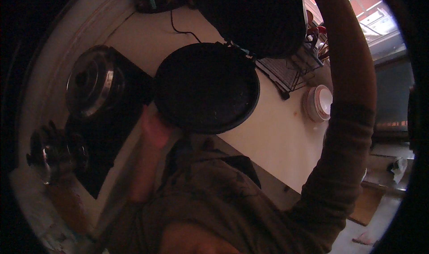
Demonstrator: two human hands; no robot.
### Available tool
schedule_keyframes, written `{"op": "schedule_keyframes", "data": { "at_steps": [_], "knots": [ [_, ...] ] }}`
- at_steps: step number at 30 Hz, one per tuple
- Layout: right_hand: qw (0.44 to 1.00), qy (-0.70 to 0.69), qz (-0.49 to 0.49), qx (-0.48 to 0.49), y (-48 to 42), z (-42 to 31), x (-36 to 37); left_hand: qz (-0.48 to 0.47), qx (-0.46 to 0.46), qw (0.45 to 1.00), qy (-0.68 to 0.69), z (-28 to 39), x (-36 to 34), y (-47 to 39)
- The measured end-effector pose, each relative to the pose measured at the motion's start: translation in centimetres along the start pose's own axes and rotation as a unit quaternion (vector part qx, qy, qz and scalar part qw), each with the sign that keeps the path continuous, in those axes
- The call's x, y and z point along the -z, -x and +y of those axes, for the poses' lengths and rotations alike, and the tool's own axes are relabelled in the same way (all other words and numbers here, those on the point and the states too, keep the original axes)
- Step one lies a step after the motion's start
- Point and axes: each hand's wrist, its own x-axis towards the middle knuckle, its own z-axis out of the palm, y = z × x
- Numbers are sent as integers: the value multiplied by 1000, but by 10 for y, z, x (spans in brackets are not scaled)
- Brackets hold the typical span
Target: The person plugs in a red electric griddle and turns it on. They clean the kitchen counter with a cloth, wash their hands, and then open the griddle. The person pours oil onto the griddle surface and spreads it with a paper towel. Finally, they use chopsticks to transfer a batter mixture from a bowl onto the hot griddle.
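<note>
My left hand (157,130) is beside the lower left rim of a round black pan (206,89), which looks like the lower plate of a hinged electric griddle. Its fingers are blurred and partly lost in shadow, so their grip is unclear. Behind the pan stands a large dark lid (254,19), apparently joined to it by the hinge. A dark cord runs from behind the pan across the counter. My right arm stretches up along the right side, with its hand out of view past the top edge.
On the black hob (110,136) at left are a lidded metal pot (92,83) and another metal vessel (50,156). A wire rack (285,69) and stacked bowls (320,103) sit on the pale counter (274,133). A dark container (161,1) stands at the back.
</note>
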Motion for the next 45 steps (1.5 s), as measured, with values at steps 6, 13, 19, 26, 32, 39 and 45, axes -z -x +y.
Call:
{"op": "schedule_keyframes", "data": {
  "at_steps": [6, 13, 19, 26, 32, 39, 45],
  "knots": [
    [998, -59, -18, -26, 2, -19, -11, -52, -6, 998, 18, -14, 15, -10],
    [996, -75, -31, -24, -10, -26, -22, -68, 9, 997, 35, -33, 45, -39],
    [994, -97, -31, -31, -18, -24, -29, -61, 14, 997, 37, -40, 50, -55],
    [975, -219, -9, -42, 5, -28, -39, 16, -5, 1000, -18, -43, 31, -67],
    [977, -174, -38, -118, 11, -24, -42, 21, -27, 999, -15, -40, 39, -81],
    [934, -326, -15, -149, 13, 13, -57, 4, -20, 999, -27, -36, 39, -89],
    [970, -181, -36, -156, 10, 7, -41, 42, 13, 998, -39, -39, 44, -93]
  ]
}}
